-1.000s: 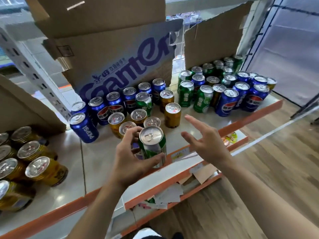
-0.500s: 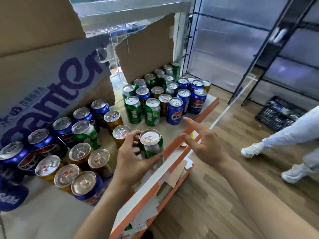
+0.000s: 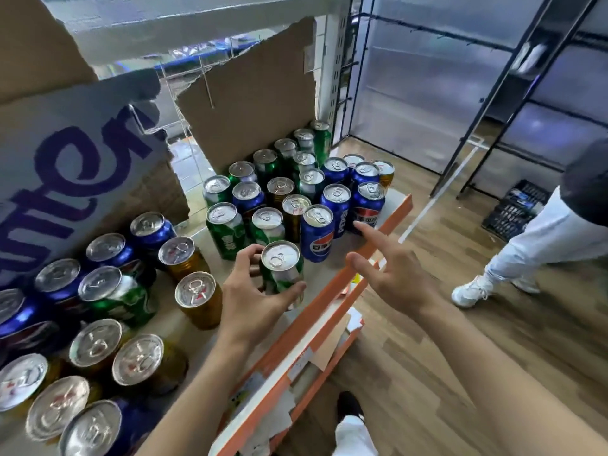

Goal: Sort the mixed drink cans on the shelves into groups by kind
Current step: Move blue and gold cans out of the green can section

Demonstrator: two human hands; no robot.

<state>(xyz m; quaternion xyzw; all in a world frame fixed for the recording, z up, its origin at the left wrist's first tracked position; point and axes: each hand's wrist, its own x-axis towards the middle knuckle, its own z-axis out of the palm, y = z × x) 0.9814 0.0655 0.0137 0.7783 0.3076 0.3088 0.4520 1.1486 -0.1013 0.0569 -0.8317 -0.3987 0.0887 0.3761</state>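
Drink cans (image 3: 336, 195) of three kinds, green, blue and gold, stand upright and mixed on the shelf (image 3: 297, 324) in the head view, in one cluster at the far right end and another at the near left. A torn cardboard sheet (image 3: 256, 103) stands behind them. The step in hand appears to be the transfer of one green can (image 3: 282, 274). The left hand (image 3: 253, 291) grips it with the thumb curled round the near side and the fingers round the far side. This can is upright, close to the front edge of the shelf and just in front of two green cans (image 3: 227, 235) at the near side of the right cluster. Whether its base rests on the shelf cannot be told. The right hand (image 3: 391, 274) holds nothing: its fingers are spread, the index finger is extended toward a blue can (image 3: 316, 233), and it hovers over the orange shelf edge, near the held can but apart from it. Of the two hands, only the left is loaded. The next move probably calls for setting the held can beside the two green cans, base flat, without knocking the neighbouring blue can. Sorting is far from complete, since the kinds remain mixed in both clusters.
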